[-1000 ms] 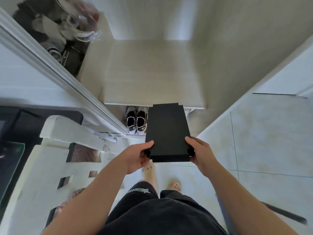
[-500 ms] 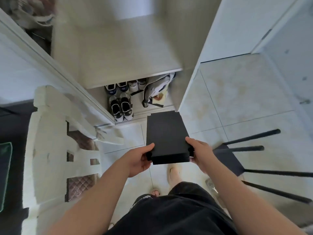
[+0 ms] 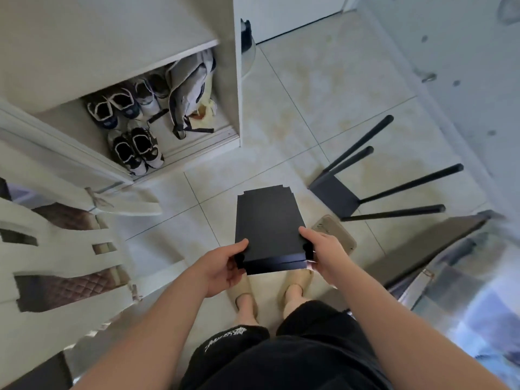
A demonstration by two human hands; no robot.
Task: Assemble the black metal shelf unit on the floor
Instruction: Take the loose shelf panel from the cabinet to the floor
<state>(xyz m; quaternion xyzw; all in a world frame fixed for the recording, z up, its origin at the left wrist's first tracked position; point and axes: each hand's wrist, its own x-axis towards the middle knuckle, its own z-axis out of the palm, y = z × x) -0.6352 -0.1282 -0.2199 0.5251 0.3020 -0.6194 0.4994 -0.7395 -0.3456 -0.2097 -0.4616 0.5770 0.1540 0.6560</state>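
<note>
While standing on pale floor tiles (image 3: 309,88), looks down past a white slatted chair (image 3: 56,249) at far left and an open shoe cabinet (image 3: 237,80) with sneakers (image 3: 135,147) and a grey bag (image 3: 191,91) on its bottom shelf. Further right, grips a black shelf panel (image 3: 267,220) by its near end with both hands, well above the floor and over beige slippers (image 3: 239,285). Left hand (image 3: 222,268): fingers curled under the near left corner, thumb laid on top beside the corner notch. Panel held roughly flat, long axis running away from the body toward the cabinet, folded lip of the near short edge facing the camera. Right hand (image 3: 323,249): thumb on top along the right edge, fingers wrapped beneath the near right corner. Just beyond that hand, flat on the tiles, a beige item (image 3: 337,235), possibly a pouch, too blurred to tell. Rightmost, on the floor and well apart from the held panel, a second black panel (image 3: 334,198) tipped on edge with four black poles (image 3: 410,183) fitted, pointing right and away.
</note>
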